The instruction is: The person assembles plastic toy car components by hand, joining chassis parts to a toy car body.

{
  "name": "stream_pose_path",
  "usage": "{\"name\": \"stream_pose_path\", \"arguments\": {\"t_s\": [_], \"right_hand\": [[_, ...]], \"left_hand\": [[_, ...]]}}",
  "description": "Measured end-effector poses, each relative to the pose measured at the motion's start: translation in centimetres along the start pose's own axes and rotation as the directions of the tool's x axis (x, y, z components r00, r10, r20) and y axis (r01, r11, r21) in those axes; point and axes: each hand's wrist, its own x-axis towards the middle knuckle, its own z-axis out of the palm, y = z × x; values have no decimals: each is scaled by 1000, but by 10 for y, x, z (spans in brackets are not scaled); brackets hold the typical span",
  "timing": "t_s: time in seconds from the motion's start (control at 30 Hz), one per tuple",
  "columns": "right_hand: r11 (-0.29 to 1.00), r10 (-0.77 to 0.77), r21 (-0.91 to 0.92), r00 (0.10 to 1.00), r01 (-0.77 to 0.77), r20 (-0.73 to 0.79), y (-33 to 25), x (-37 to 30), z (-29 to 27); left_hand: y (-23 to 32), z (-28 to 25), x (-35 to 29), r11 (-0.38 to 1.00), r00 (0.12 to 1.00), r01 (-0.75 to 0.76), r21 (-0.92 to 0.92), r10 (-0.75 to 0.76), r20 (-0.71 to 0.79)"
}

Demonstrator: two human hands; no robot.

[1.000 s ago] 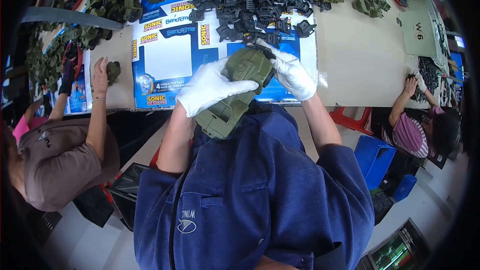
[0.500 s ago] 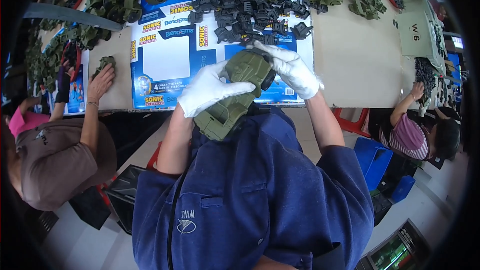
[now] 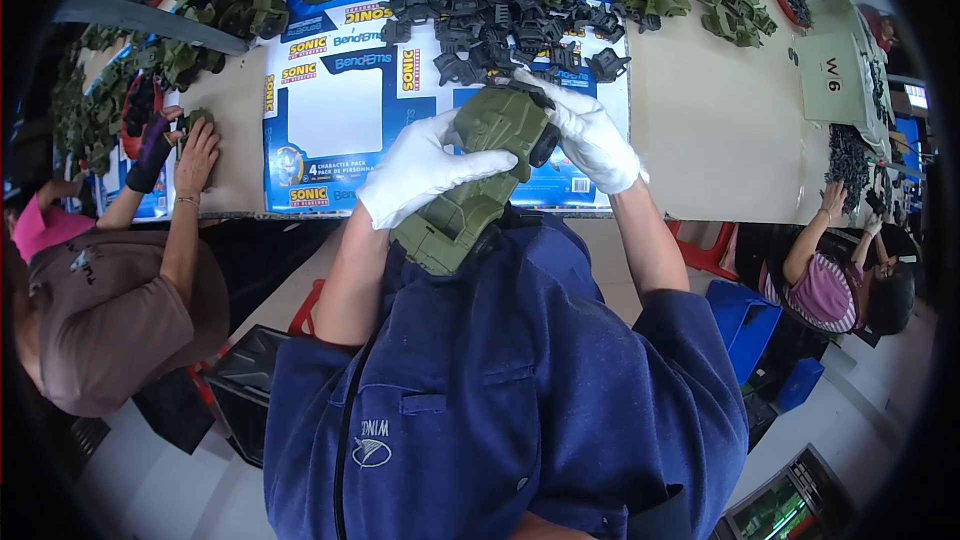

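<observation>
Fingers of the white-gloved left hand point(image 3: 415, 168) grasped an olive-green toy truck point(image 3: 462, 215) over the table's point(image 3: 710, 130) near edge; the right hand point(image 3: 598, 148) clasped its far end. Beyond, black plastic parts point(image 3: 465, 2) lay heaped on a printed sheet point(image 3: 335, 120), green toy vehicles point(image 3: 730, 2) left and right.

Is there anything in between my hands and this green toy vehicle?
Only your white gloves, as far as I can see. Your left hand grips the green toy vehicle; your right hand is at its far end, by a black wheel. The dark plastic parts lie beyond. Its underside is hidden.
</observation>
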Motion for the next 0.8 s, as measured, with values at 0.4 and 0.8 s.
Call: {"name": "stream_pose_path", "arguments": {"t_s": [0.4,0.8], "right_hand": [[995,-26,-99,1000,26,0,-3,1,0],[628,-143,-772,990,94,4,-28,16,30]], "left_hand": [[-3,-4,4,999,1000,-6,33,6,24],[-23,18,11,990,970,-131,54,139,-200]]}}
